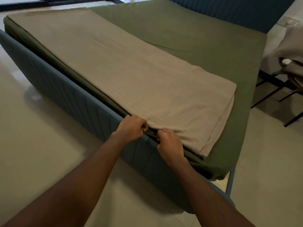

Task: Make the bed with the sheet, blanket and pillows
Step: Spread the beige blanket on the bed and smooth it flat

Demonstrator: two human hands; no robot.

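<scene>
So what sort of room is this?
Most likely a bedroom: a wide bed with a green sheet over the mattress, a blue padded frame and headboard, and a folded beige blanket lying on top.

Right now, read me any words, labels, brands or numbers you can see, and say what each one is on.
None can be read.
The grey blanket, green sheet and blue bed frame show no print or tag.
The wall plate at the far right is too blurred to tell.

Black metal stand (pixel 275 82) on pale floor (pixel 32 153), right; wall plate (pixel 288 22), possibly socket.
</scene>
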